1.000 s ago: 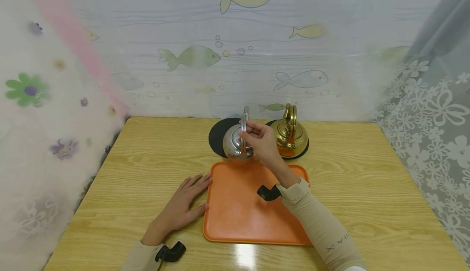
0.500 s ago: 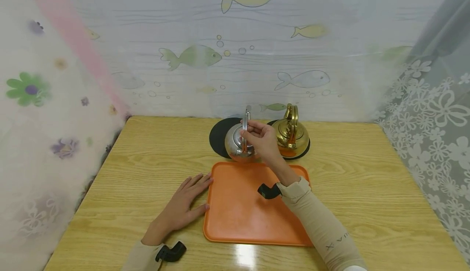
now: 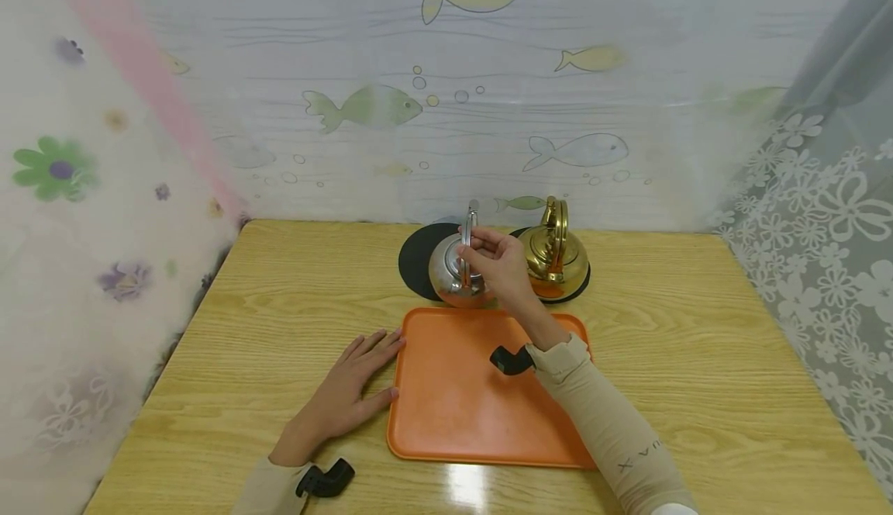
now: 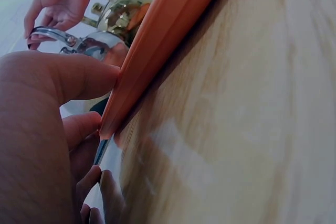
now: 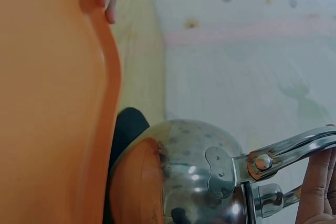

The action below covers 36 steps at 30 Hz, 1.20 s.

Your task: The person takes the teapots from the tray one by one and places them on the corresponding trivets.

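My right hand (image 3: 505,271) pinches the upright handle of a silver kettle (image 3: 446,274) between thumb and fingers. The kettle stands at the far edge of an orange tray (image 3: 453,399), over the right part of a round black mat (image 3: 414,263). In the right wrist view its round body (image 5: 194,145) shows close beside the tray's rim (image 5: 113,72). My left hand (image 3: 345,391) lies spread on the table, fingertips and thumb touching the tray's left rim. The left wrist view shows that thumb (image 4: 89,77) straight against the orange edge (image 4: 152,51).
A gold kettle (image 3: 547,286) sits on a second black mat (image 3: 582,290) just right of my right hand. The wooden table (image 3: 670,344) ends at a fish-patterned curtain (image 3: 446,150) behind. A flowered curtain (image 3: 105,228) borders the left side.
The silver kettle has shifted slightly right and away from me in my right hand, uncovering a bit more of the black mat. My left hand and the tray have stayed put.
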Available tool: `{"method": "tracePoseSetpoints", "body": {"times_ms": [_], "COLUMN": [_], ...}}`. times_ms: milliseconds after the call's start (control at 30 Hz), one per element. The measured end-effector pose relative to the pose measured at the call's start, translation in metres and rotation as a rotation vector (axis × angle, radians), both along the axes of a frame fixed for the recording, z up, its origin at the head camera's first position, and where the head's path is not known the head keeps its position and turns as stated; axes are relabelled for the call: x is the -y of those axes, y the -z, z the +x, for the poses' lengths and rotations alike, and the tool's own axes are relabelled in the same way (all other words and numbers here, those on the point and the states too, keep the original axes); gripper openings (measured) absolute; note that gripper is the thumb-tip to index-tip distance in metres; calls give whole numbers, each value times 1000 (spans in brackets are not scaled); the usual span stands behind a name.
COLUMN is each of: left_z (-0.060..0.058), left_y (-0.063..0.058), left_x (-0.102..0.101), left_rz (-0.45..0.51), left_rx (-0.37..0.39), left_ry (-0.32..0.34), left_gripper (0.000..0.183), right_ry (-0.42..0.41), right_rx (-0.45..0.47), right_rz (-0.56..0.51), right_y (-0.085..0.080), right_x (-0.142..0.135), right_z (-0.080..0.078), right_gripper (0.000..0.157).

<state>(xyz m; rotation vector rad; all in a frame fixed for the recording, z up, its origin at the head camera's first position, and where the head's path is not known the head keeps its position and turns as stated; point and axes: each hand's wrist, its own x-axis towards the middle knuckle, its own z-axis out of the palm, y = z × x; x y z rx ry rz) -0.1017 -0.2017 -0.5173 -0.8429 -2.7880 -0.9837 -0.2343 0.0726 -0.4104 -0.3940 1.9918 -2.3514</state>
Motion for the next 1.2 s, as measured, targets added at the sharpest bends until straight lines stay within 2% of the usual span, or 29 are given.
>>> {"method": "tracePoseSetpoints", "body": {"times_ms": [433,767,1200], "left_z": [0,0,0], "left_y": [1,0,0], "left_x": [0,0,0], "left_rz": [7,12,15], "left_rx": [2,-1,-3], "left_ry": [5,3,2], "left_gripper": [68,68,68], "right_ry": [21,22,15], "right_rx": [-4,-6,-21], "right_rz": [37,28,36], "right_y": [2,-2,1], "right_x": [1,2,1], "right_z": [-6,-8,-15], "right_gripper": [40,40,41]}}
